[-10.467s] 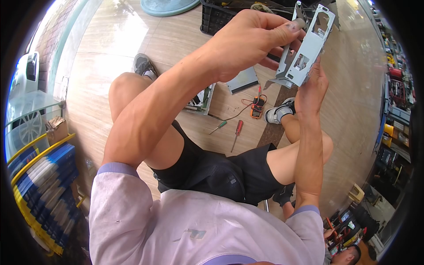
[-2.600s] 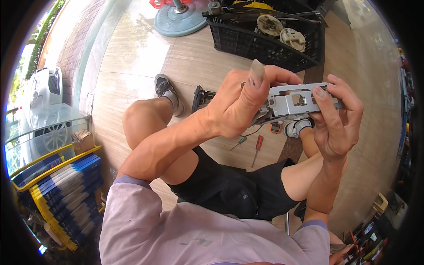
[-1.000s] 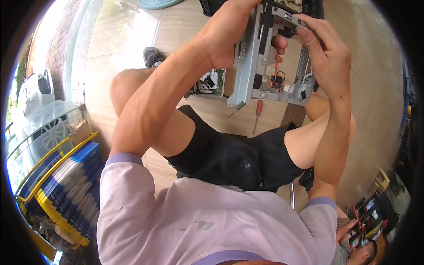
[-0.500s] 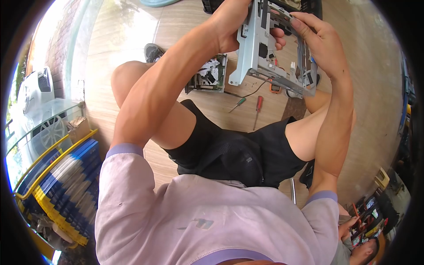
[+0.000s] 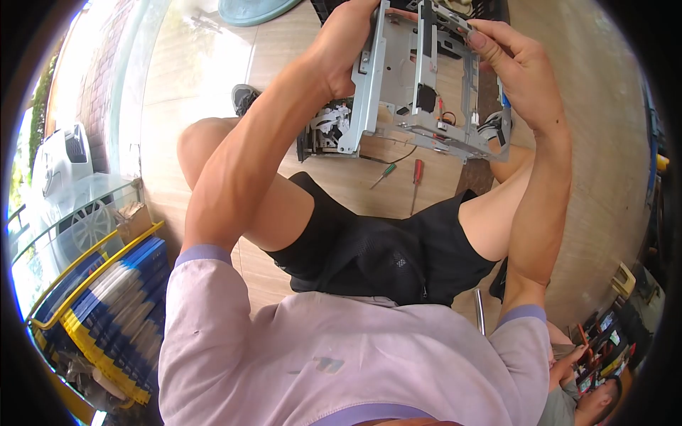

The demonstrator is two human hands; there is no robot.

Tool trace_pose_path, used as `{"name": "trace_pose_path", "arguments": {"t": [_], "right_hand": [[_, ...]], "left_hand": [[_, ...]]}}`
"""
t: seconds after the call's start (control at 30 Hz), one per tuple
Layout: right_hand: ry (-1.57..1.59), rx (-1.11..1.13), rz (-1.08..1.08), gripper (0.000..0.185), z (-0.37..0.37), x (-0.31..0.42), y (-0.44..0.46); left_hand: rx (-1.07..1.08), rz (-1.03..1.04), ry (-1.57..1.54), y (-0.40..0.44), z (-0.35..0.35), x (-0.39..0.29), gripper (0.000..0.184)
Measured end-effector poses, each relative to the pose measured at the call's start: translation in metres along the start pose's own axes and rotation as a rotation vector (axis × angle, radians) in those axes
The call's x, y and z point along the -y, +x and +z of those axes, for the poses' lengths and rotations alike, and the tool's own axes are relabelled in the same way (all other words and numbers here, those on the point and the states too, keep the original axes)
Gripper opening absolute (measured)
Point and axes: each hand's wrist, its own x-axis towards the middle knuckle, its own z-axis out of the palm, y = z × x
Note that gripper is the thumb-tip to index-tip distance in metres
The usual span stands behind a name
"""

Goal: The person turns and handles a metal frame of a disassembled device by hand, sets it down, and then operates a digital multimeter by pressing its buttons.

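My left hand grips the left side of a grey metal chassis frame with black fittings, held up in front of me. Its fingertips are hidden behind the metal. On the opposite side my right hand is closed on the frame's edge, thumb on the near face. Below and partly behind the frame, an opened device with white and dark inner parts rests on the floor. A green-handled screwdriver and a red-handled screwdriver lie on the tiles beneath, near a black cable.
A yellow-railed rack of blue packets stands at my left, beside a glass-topped table. Behind the frame are a black crate and a round pale-blue object. Another person is at lower right.
The metal frame has turned and its left side has shifted left with my left hand, showing more of its inside. Fingertips that showed through its opening are out of sight.
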Motion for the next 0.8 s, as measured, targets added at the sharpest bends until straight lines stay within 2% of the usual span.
{"name": "trace_pose_path", "arguments": {"t": [0.17, 0.2, 0.23, 0.3, 0.33, 0.47, 0.57, 0.6, 0.7, 0.8], "right_hand": [[0.007, -0.104, -0.036, 0.039, -0.004, 0.001, 0.000], [0.012, -0.125, -0.033, 0.039, -0.006, -0.001, -0.001], [0.013, -0.148, -0.030, 0.039, -0.008, -0.002, -0.002], [0.050, -0.196, 0.019, 0.039, -0.011, 0.000, -0.002], [0.051, -0.225, 0.053, 0.039, -0.010, 0.005, -0.004], [0.173, -0.316, 0.140, 0.038, -0.012, 0.014, -0.008], [0.250, -0.359, 0.172, 0.040, -0.012, 0.018, -0.011], [0.277, -0.369, 0.174, 0.041, -0.011, 0.019, -0.012], [0.530, -0.323, 0.255, 0.050, -0.004, 0.021, -0.014], [0.720, -0.346, 0.248, 0.063, 0.005, 0.034, -0.014]], "left_hand": [[-0.051, 0.043, 0.021, -0.003, 0.002, -0.007, 0.073], [-0.136, 0.087, 0.019, -0.003, 0.001, -0.006, 0.073], [-0.121, 0.105, -0.093, -0.001, -0.004, -0.005, 0.073], [-0.136, 0.099, -0.113, -0.005, -0.008, -0.010, 0.072], [-0.064, 0.102, -0.152, -0.006, -0.013, -0.012, 0.071], [-0.081, 0.234, -0.178, -0.012, -0.007, -0.016, 0.066], [0.081, 0.255, -0.382, -0.017, -0.015, -0.021, 0.059], [-0.163, 0.336, -0.210, -0.020, 0.002, -0.021, 0.062], [-0.136, 0.395, -0.273, -0.016, -0.006, -0.019, 0.061], [-0.166, 0.463, -0.292, -0.014, -0.007, -0.019, 0.061]]}}
